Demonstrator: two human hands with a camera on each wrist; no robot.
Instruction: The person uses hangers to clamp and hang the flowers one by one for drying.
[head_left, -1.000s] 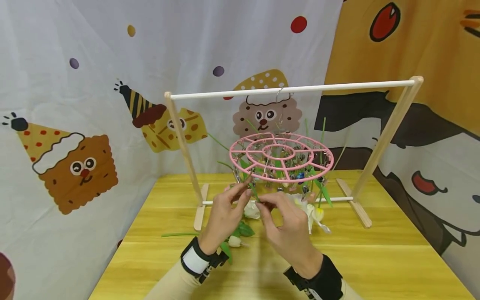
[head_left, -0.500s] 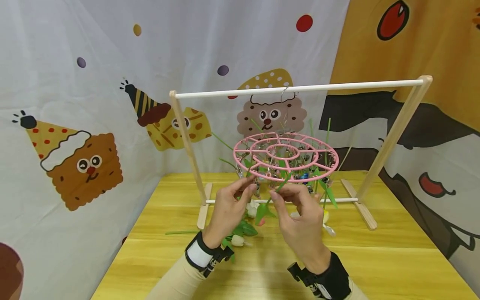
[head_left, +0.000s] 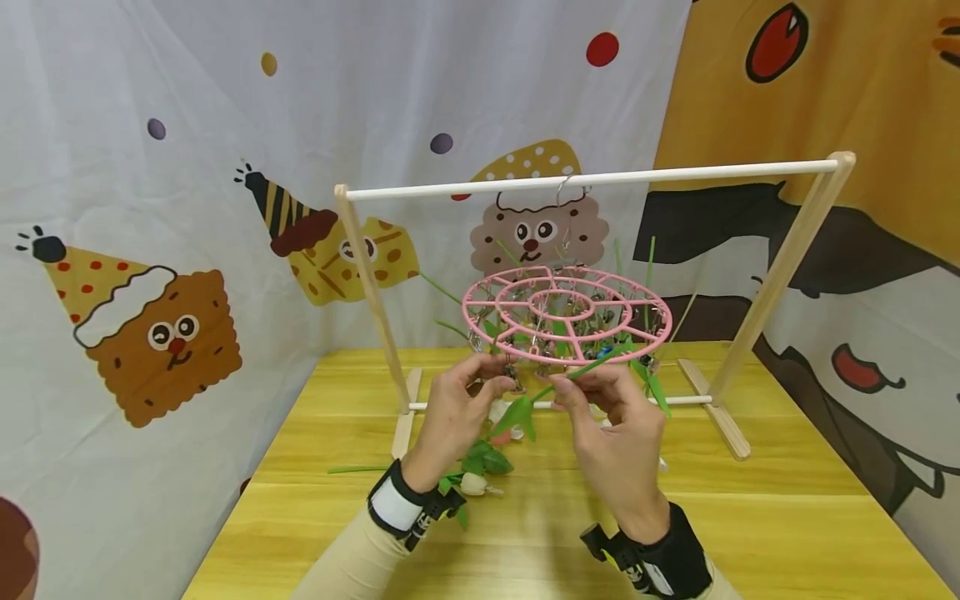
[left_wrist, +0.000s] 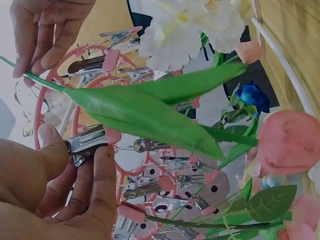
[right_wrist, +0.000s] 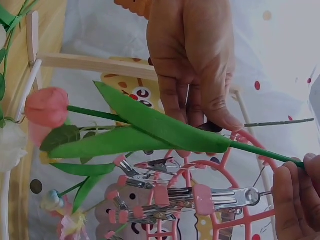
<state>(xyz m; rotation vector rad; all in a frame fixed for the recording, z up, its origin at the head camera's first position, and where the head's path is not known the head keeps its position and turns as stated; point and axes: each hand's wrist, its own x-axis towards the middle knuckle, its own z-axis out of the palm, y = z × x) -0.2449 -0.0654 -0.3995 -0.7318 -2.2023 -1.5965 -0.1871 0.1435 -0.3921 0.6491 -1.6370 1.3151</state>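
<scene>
My right hand point(head_left: 618, 442) pinches the green stem of an artificial pink tulip point(right_wrist: 47, 107) between thumb and fingers. The tulip's bloom points down and its long leaves point(left_wrist: 150, 115) hang between my hands. My left hand point(head_left: 452, 417) grips a metal clip point(left_wrist: 92, 141) with pink tips, thumb on one side and fingers on the other. That clip belongs to a round pink hanger point(head_left: 567, 361), just under its front rim. In the left wrist view the stem passes above the held clip, apart from it.
The hanger hangs from a white rod point(head_left: 450, 188) on a wooden stand point(head_left: 365, 292). Other clips hold flowers, among them white blooms point(left_wrist: 175, 35) and a blue rose point(left_wrist: 252, 97). A white tulip point(head_left: 472, 484) with green leaves lies on the wooden table point(head_left: 787, 533).
My right hand has moved rightwards from my left, bringing the tulip's stem and leaves out between them. The stem now slants more to the right. My left hand stays by the hanger's front rim.
</scene>
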